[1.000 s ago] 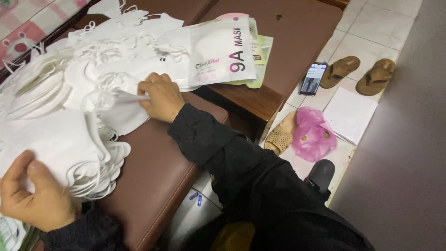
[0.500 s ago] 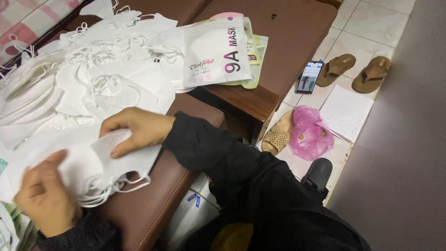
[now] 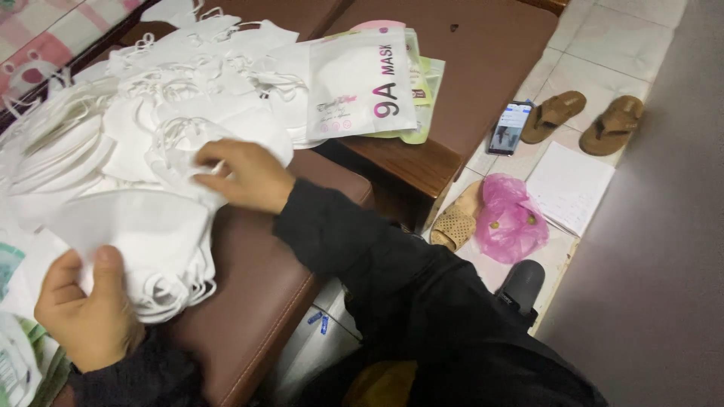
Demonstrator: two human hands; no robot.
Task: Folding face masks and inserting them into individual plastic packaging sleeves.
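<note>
Left hand (image 3: pixel 87 313) fingers clamped on stack of white masks (image 3: pixel 143 241); right hand (image 3: pixel 245 177) fingers pinching a loose mask (image 3: pixel 181 147) just above.

There is one camera, worn on the person's head. It looks down and a bit forward from above, close to the work. The left hand (image 3: pixel 87 313) sits at the bottom left edge, very near the lens. The right hand (image 3: pixel 245 175) is a little farther in. The brown cushioned bench (image 3: pixel 256 301) fills the near left part. The tiled floor (image 3: pixel 596 53) shows farther away, at the top right.
</note>
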